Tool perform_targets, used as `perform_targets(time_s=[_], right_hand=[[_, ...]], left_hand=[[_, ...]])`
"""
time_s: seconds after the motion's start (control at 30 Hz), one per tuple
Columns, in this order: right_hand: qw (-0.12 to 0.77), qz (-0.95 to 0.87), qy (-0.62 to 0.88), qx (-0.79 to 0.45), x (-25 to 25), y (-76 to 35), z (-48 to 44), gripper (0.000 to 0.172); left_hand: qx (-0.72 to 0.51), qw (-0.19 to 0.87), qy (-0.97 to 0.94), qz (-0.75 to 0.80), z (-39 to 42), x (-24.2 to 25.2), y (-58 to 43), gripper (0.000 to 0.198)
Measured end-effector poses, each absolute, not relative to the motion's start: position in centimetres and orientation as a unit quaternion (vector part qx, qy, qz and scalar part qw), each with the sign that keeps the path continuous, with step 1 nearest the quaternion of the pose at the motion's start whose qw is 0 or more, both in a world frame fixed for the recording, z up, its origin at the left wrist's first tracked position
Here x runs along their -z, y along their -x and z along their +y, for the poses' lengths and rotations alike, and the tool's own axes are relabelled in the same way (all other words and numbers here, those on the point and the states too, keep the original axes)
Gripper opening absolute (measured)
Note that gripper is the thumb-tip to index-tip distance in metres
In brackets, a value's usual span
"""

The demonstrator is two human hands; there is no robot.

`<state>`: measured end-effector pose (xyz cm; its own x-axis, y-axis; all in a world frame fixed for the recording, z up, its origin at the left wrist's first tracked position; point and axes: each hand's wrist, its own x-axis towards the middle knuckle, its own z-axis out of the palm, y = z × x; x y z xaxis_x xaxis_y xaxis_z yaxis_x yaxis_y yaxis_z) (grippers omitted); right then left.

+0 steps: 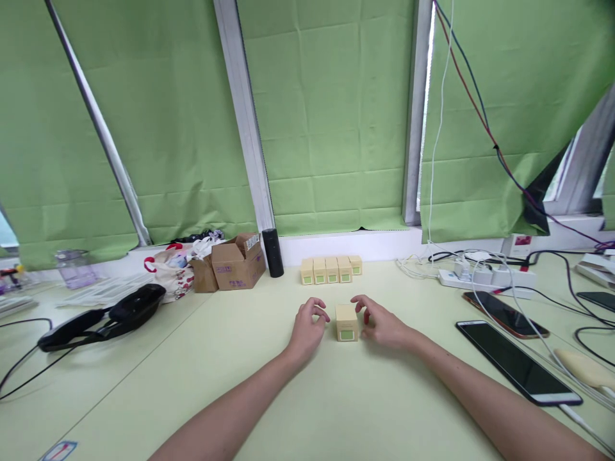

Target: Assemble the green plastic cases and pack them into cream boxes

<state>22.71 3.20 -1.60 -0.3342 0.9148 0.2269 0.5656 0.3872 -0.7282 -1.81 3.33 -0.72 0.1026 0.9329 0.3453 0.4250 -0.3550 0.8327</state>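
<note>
A small tan carton (346, 321) with a green-and-white label on its front stands upright on the pale table between my hands. Just to its left is my left hand (310, 326), fingers curved and apart, with a gap to the carton. On the other side my right hand (382, 321) is close to the carton's right face, its fingers loosely bent and apart; whether a fingertip touches the carton is hard to see. Farther back, a row of several matching small cartons (325, 271) stands side by side, one at the right end set slightly back.
Behind the row rises a green curtain (331, 115). A black cylinder (273, 253) and an open cardboard box (237, 262) stand back left, near a black strapped device (137, 310). Two phones (519, 362), a power strip (485, 278) and loose cables crowd the right.
</note>
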Motion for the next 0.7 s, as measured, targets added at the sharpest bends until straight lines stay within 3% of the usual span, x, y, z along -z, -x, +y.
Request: perform_targets(time_s=[0.13, 0.33, 0.7], right_hand=[[0.351, -0.76, 0.453, -0.305, 1.8, -21.9, 2.5, 0.081], [0.437, -0.709, 0.43, -0.349, 2.9, -20.1, 3.2, 0.059], [0.55, -0.586, 0.524, -0.281, 2.8, -23.8, 10.6, 0.047]], left_hand=[[-0.443, 0.257, -0.692, 0.508, 3.7, 1.0, 2.0, 0.031], [-0.426, 0.224, -0.705, 0.521, 3.5, 0.9, 2.0, 0.03], [-0.434, 0.231, -0.701, 0.517, 3.5, 1.1, 2.1, 0.031]])
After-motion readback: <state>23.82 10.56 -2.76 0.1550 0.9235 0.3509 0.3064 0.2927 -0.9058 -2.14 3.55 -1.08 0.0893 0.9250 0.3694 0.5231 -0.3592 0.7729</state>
